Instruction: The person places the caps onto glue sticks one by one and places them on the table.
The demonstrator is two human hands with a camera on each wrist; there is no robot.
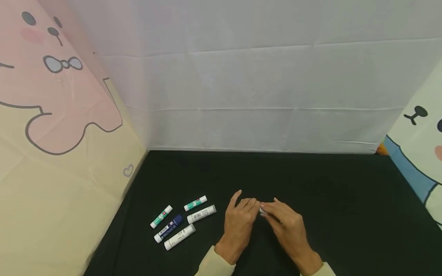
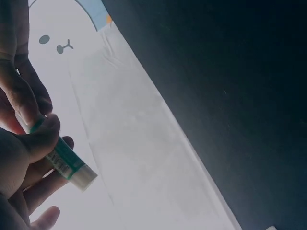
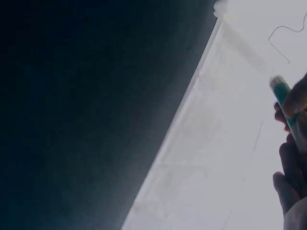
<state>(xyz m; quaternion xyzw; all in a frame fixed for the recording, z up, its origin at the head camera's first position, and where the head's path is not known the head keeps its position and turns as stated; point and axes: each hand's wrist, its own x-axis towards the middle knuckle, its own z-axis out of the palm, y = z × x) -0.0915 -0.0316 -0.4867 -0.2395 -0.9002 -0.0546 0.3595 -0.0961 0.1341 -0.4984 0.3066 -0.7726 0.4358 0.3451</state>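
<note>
A green-and-white glue stick [image 2: 67, 160] with a barcode label is held between both hands above the black tabletop. My left hand [image 1: 239, 220] grips its green body, the thumb pressed along the tube in the left wrist view. At the other end, my right hand [image 1: 288, 228] pinches the white end piece between thumb and fingers. From the head view, only a small pale bit of the stick shows between the fingertips. The right wrist view catches the glue stick [image 3: 282, 91] at the right edge, partly covered by dark, shadowed fingers.
Left of the hands lie several tubes: a green-and-white glue stick [image 1: 161, 217], another green-and-white glue stick [image 1: 195, 203], a dark blue tube [image 1: 168, 229], a white tube [image 1: 180, 237] and a grey-capped white tube [image 1: 202, 214]. A white cloth [image 1: 224, 84] hangs behind the black tabletop [image 1: 345, 199].
</note>
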